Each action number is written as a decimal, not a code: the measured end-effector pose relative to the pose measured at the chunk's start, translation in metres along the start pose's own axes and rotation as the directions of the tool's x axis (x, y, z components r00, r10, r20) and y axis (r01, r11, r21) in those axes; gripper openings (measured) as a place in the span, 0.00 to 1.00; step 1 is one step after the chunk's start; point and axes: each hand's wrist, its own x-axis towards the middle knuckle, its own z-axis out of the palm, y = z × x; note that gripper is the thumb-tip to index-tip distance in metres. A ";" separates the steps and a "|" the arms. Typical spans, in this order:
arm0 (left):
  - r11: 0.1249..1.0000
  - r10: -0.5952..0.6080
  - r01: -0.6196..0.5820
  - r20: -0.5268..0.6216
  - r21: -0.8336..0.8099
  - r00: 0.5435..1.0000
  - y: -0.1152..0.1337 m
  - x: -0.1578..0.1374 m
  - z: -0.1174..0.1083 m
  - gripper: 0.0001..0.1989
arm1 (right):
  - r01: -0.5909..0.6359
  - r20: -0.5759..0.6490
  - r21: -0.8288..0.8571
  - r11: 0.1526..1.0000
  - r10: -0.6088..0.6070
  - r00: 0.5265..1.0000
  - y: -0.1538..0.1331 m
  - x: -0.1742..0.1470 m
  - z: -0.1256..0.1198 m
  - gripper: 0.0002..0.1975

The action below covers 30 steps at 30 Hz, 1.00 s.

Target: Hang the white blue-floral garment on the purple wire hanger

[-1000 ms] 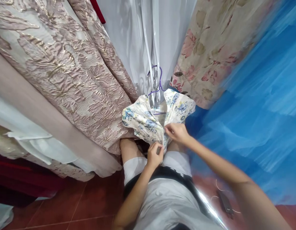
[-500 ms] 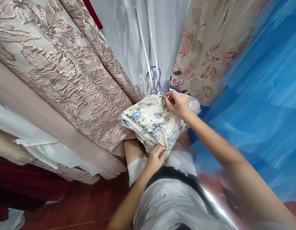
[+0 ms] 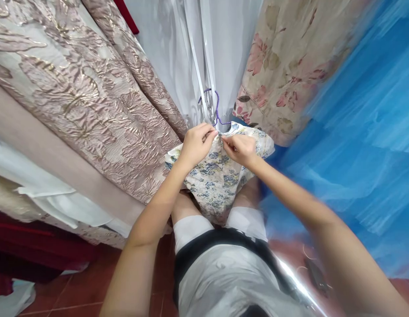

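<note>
A white garment with blue flowers (image 3: 213, 176) hangs in front of me on a purple hanger (image 3: 217, 108). At the top edge of its middle seam, my left hand (image 3: 198, 143) pinches the cloth from the left. My right hand (image 3: 240, 147) pinches the same edge from the right, its fingertips almost meeting the left ones. A small dark fastening shows between them, too small to make out. The lower part of the garment falls loose over my knees.
Pink brocade cloth (image 3: 92, 97) hangs close on the left, with white and dark red fabrics below it. White hanging cloth (image 3: 165, 53) is behind the hanger. Beige floral fabric (image 3: 273, 75) and blue tulle (image 3: 350, 145) hang at the right. The floor (image 3: 82, 290) is red tile.
My left hand has let go of the lower seam and moved up to the garment's top edge, beside my right hand. The lower cloth has dropped loose. My right hand stays at the top.
</note>
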 end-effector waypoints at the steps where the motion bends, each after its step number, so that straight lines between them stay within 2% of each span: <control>1: 1.000 -0.019 0.018 -0.037 -0.024 0.999 0.001 0.000 0.003 0.11 | 0.014 -0.026 -0.004 1.000 -0.014 1.000 -0.001 -0.004 0.004 0.14; 4: 0.991 -0.102 0.089 -0.134 -0.101 0.986 -0.001 0.002 0.010 0.12 | 0.030 -0.082 -0.029 0.999 -0.032 0.996 -0.006 -0.015 0.015 0.14; 6: 0.981 -0.155 0.127 -0.206 -0.146 0.966 -0.012 0.009 0.008 0.12 | 0.058 -0.062 -0.039 0.998 -0.060 0.996 -0.010 -0.025 0.019 0.15; 10: 0.974 -0.206 0.156 -0.363 -0.163 0.909 -0.066 0.012 -0.016 0.12 | 0.132 0.087 0.026 0.991 -0.134 0.987 -0.020 -0.057 0.012 0.15; 14: 0.977 -0.210 0.180 -0.344 -0.118 0.915 -0.126 -0.023 -0.044 0.12 | 0.071 0.180 0.079 0.994 -0.084 0.980 -0.031 -0.091 -0.006 0.12; 17: 0.967 -0.248 0.216 -0.292 -0.137 0.924 -0.147 -0.070 -0.044 0.16 | 0.039 0.221 0.132 0.991 -0.068 0.973 -0.043 -0.109 -0.016 0.12; 21: 0.926 -0.374 0.342 -0.272 -0.160 0.886 -0.148 -0.132 -0.014 0.17 | -0.016 0.317 0.236 0.972 -0.062 0.946 -0.059 -0.127 -0.022 0.11; 24: 0.874 -0.480 0.454 -0.170 -0.171 0.860 -0.137 -0.164 0.015 0.15 | -0.114 0.448 0.247 0.962 -0.009 0.894 -0.064 -0.134 -0.026 0.13; 27: 0.862 -0.489 0.467 -0.086 -0.195 0.868 -0.115 -0.173 0.037 0.15 | -0.254 0.593 0.236 0.938 0.068 0.803 -0.063 -0.127 -0.030 0.14; 30: 0.891 -0.395 0.371 -0.042 -0.262 0.918 -0.080 -0.163 0.050 0.17 | -0.376 0.702 0.126 0.918 0.185 0.688 -0.061 -0.104 -0.032 0.23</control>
